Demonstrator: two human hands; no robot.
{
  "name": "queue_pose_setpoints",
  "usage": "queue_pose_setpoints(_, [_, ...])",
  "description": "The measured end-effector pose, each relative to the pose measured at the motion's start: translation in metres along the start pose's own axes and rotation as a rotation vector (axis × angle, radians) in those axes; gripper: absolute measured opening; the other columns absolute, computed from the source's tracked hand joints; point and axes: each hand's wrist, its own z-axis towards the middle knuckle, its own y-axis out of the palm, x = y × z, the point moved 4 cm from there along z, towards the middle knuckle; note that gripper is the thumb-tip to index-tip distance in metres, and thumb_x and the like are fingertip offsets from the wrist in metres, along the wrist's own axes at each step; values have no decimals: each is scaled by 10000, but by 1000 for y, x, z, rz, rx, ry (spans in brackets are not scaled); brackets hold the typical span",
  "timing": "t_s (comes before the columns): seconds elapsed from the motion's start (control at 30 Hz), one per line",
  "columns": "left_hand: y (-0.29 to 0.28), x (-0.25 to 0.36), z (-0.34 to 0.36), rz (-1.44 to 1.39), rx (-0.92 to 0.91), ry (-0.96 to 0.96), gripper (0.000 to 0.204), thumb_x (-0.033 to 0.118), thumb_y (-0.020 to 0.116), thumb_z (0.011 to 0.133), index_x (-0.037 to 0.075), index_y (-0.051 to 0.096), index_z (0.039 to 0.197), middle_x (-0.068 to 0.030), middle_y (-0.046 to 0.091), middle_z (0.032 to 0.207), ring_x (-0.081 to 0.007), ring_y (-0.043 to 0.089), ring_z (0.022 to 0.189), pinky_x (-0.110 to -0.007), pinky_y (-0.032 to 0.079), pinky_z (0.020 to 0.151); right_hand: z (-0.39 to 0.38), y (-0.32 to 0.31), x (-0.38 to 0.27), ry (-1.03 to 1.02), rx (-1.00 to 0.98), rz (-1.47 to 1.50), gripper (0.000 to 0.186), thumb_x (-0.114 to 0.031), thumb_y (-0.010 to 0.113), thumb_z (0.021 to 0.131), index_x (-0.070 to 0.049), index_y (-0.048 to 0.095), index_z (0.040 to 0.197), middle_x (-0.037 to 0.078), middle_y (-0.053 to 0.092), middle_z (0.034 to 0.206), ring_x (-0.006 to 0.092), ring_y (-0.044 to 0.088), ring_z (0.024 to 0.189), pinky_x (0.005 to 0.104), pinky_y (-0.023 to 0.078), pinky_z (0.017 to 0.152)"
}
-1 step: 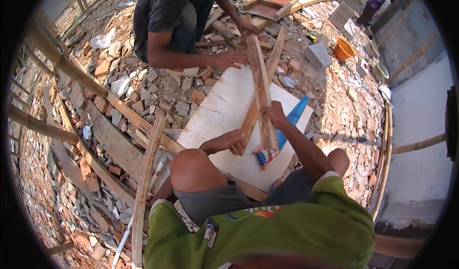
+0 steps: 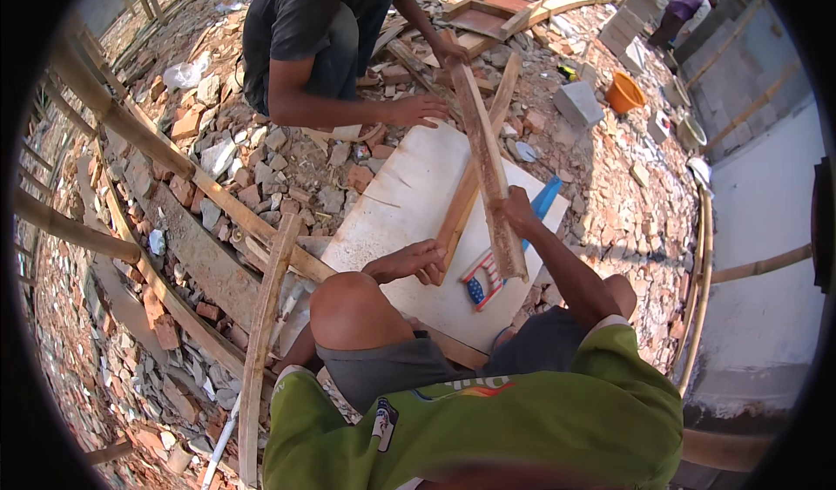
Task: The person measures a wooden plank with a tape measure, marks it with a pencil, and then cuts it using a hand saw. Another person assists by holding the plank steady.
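Note:
My right hand (image 2: 518, 213) is closed round the near part of a rough wooden plank (image 2: 486, 150). The far end of that plank is in the hand (image 2: 450, 48) of another person squatting opposite me. A second wooden plank (image 2: 461, 207) crosses beneath it, slanting from far right to near left. At its near end, my left hand (image 2: 418, 261) has its fingers curled against the edge. Under both lies a pale board (image 2: 374, 220). A handsaw rests on the board, its blue blade (image 2: 546, 198) partly hidden by the plank and my right hand; its patterned handle (image 2: 477, 288) shows.
Broken brick and rubble (image 2: 252, 159) cover the ground. Bamboo poles (image 2: 148, 141) and a loose timber (image 2: 266, 342) lie to my left. An orange bucket (image 2: 625, 93) and a grey block (image 2: 578, 104) stand at far right, near a white wall (image 2: 766, 220).
The near end of the upper plank has swung right with my right hand, uncovering more of the saw handle. My left hand has barely shifted.

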Motion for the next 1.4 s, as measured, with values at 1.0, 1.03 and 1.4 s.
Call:
queue_pose_setpoints(1.0, [-96, 181, 269, 1104, 772, 1005, 736, 402, 800, 771, 27, 460, 1305, -204, 569, 1265, -372, 531, 1225, -483, 385, 1064, -402, -294, -315, -532, 413, -2354, 443, 2, 555, 785, 78, 515, 1219, 204, 577, 1054, 345, 573, 956, 486, 452, 889])
queue_pose_setpoints(1.03, [-88, 191, 262, 1153, 800, 1121, 695, 405, 791, 780, 28, 474, 1271, -200, 579, 1234, -371, 555, 1187, -480, 419, 1028, -413, -311, -330, -535, 470, -2424, 458, -30, 552, 816, 60, 508, 1263, 204, 571, 1088, 353, 566, 1015, 493, 440, 956])
queue_pose_setpoints(1.4, [-23, 170, 134, 928, 700, 868, 474, 363, 742, 820, 27, 487, 1034, -182, 623, 974, -381, 661, 830, -481, 536, 659, -215, -413, -325, -846, 1415, -1373, 611, -313, 623, 945, -99, 419, 1479, 259, 485, 1422, 391, 472, 1324, 467, 411, 1071])
